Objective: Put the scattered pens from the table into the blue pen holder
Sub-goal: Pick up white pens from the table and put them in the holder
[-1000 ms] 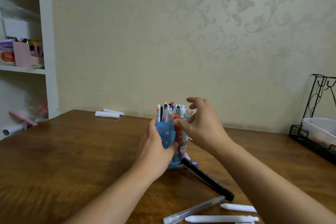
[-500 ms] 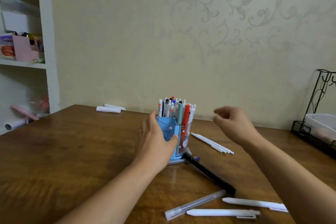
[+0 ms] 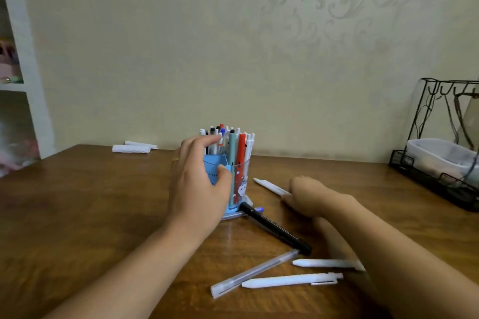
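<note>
Pens (image 3: 234, 142) upright in blue pen holder (image 3: 216, 171), left hand (image 3: 199, 184) gripping it

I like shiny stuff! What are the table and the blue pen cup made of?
The table looks like wood with a glossy finish: brown grain and soft reflections. The blue pen holder seems to be plastic, partly see-through, since pens show through its side.

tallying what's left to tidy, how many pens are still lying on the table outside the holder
5 visible: a black pen leaning on the blue pen holder base, a translucent pen, two white pens nearby, another at the right hand. More may be hidden.
</note>
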